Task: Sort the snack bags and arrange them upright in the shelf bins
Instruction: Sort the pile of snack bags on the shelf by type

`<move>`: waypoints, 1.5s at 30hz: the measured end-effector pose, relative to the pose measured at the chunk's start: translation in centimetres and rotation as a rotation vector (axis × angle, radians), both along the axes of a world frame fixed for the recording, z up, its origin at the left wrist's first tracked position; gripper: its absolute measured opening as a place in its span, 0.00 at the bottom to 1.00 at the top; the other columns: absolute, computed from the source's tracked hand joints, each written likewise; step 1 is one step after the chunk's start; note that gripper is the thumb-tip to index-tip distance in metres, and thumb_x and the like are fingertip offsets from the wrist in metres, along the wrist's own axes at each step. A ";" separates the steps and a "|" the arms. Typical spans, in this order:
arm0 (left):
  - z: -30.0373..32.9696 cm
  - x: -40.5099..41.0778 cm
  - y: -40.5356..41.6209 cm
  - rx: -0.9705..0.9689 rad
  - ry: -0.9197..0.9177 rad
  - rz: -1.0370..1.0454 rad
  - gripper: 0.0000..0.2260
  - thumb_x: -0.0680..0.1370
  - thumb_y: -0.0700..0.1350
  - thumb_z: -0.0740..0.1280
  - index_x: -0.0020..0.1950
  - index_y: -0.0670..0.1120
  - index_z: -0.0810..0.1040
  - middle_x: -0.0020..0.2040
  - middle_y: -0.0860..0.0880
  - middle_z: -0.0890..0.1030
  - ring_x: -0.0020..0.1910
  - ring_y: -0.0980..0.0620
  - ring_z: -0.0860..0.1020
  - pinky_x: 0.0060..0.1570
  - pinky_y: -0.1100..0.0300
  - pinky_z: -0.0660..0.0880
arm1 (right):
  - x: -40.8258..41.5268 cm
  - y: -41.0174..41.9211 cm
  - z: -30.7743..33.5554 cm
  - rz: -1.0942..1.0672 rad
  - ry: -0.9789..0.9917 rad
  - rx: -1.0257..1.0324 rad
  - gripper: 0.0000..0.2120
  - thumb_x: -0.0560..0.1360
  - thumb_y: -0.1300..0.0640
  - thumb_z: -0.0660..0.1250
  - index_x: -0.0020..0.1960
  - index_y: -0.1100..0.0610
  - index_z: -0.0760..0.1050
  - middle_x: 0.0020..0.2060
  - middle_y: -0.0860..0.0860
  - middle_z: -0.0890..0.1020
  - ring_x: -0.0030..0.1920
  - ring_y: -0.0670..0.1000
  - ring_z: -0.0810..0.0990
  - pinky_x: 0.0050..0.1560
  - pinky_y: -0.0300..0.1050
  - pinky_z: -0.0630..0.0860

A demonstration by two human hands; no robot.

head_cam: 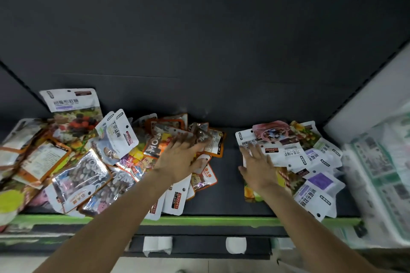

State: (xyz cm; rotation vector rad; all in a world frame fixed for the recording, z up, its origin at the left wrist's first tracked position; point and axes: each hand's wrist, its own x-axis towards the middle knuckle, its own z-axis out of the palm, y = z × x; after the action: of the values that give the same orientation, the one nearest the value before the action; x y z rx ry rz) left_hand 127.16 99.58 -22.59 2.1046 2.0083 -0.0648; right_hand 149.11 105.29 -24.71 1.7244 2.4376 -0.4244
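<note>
Glossy foil and white plastic snack bags lie flat in two heaps on the dark shelf (pixel 226 184): left heap (pixel 93 162) with "MOSA" lettering on an orange-edged pack (pixel 159 146) and "正宗话梅" on a white pack (pixel 119 135), right heap (pixel 310 162) with white packs, one reading "巧克力味" (pixel 295 155). Left hand (pixel 179 162) spread palm-down, fingers nearly straight, pressing on the left heap's edge, gripping nothing. Right hand (pixel 258 168) likewise splayed wide, fingertips touching a white pack (pixel 246 139) at the right heap's left edge, grasping nothing.
</note>
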 end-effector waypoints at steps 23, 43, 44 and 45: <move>0.4 -16.8 -6.4 0.069 -0.058 0.404 0.27 0.81 0.57 0.54 0.77 0.60 0.43 0.78 0.49 0.41 0.76 0.41 0.41 0.72 0.42 0.40 | -21.7 -5.3 1.4 0.218 0.271 -0.079 0.29 0.82 0.45 0.51 0.78 0.51 0.45 0.77 0.51 0.49 0.77 0.54 0.48 0.74 0.51 0.52; -1.3 -24.2 -7.7 0.045 -0.100 0.330 0.30 0.76 0.67 0.55 0.75 0.58 0.58 0.78 0.53 0.52 0.77 0.47 0.52 0.72 0.43 0.50 | -28.2 -6.0 1.7 0.341 0.115 0.023 0.32 0.80 0.45 0.57 0.78 0.50 0.47 0.77 0.50 0.51 0.77 0.53 0.51 0.75 0.54 0.54; -1.2 -25.0 -8.0 0.133 -0.149 0.358 0.26 0.78 0.63 0.57 0.73 0.55 0.63 0.76 0.52 0.59 0.74 0.46 0.59 0.72 0.44 0.55 | -28.6 -6.0 1.9 0.322 0.115 0.055 0.31 0.80 0.45 0.57 0.78 0.51 0.48 0.77 0.50 0.52 0.76 0.52 0.52 0.75 0.53 0.55; -1.0 -26.0 -8.2 0.214 -0.188 0.405 0.23 0.79 0.60 0.58 0.72 0.53 0.65 0.74 0.50 0.63 0.72 0.46 0.64 0.71 0.44 0.59 | -29.2 -6.0 2.1 0.314 0.119 0.072 0.31 0.80 0.46 0.58 0.77 0.51 0.49 0.77 0.49 0.51 0.76 0.52 0.52 0.74 0.52 0.55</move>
State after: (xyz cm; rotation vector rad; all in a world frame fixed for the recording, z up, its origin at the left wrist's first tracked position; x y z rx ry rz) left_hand 101.20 91.42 -23.55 1.6908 2.3599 0.4170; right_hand 119.88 99.27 -22.58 1.3389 2.7773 -0.4151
